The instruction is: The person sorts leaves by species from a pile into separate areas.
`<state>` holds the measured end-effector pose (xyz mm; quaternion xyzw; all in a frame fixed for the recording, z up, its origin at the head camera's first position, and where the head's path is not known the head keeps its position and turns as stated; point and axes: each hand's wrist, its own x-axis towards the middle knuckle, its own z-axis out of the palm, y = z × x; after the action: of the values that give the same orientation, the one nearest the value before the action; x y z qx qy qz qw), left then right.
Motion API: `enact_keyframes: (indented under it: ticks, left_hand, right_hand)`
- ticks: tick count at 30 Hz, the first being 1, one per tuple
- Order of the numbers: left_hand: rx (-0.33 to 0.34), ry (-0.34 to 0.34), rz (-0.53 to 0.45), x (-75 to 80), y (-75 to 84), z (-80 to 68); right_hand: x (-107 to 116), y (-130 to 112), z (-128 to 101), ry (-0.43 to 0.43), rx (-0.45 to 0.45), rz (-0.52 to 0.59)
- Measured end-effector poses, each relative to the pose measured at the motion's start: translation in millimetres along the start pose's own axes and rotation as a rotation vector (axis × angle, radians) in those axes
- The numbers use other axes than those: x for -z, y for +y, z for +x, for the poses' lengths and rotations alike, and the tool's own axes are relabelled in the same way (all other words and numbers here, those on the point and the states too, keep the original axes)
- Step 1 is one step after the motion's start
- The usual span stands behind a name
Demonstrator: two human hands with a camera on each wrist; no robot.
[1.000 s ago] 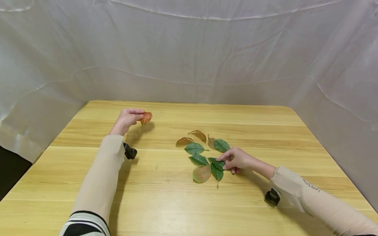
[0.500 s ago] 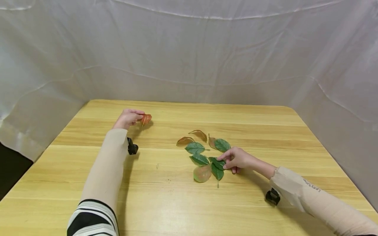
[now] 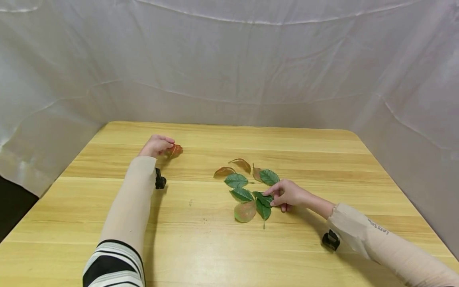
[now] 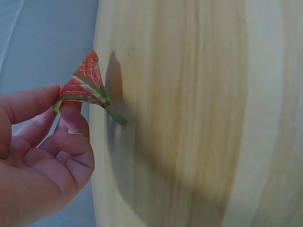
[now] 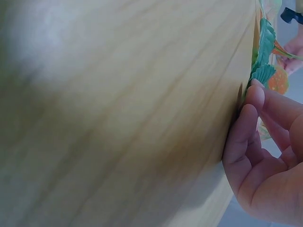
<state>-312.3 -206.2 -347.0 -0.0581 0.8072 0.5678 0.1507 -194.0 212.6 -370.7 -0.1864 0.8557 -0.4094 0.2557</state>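
While a folded, pale-veined red leaf point(image 4: 81, 86) is pinched over the wood-grained worktop point(image 3: 215, 255) by the left hand point(image 4: 47, 163), a serrated green leaf point(image 3: 259, 196) is pinched by the right hand point(image 3: 288, 193). The latter's gripped edge is hidden.

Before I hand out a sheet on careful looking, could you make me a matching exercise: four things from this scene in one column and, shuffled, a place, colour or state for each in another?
Things:
1. Red leaf
2. Right hand
3. Table
4. Cloth

Places, colours, states:
A. Beyond the table's far edge
B. Pinched in the left hand
C. Yellowish wood
D. Touching a green leaf

Right pairs: 1-B, 2-D, 3-C, 4-A
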Motion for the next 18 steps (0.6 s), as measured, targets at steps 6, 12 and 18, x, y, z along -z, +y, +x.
enact_keyframes:
  ticks: [6,12,18]
  left_hand:
    - [0.004,-0.04,-0.005,0.6,-0.2,-3.9]
    - [0.011,-0.02,-0.031,0.6,1.4,-4.8]
    - [0.024,0.048,-0.018,0.3,1.9,-5.6]
  right_hand:
    - [1.1,0.3,-1.0,-0.002,-0.001,0.0]
    - [2.3,1.1,-1.0,-0.003,0.004,-0.001]
    - [1.8,1.5,-1.3,-0.005,0.004,0.001]
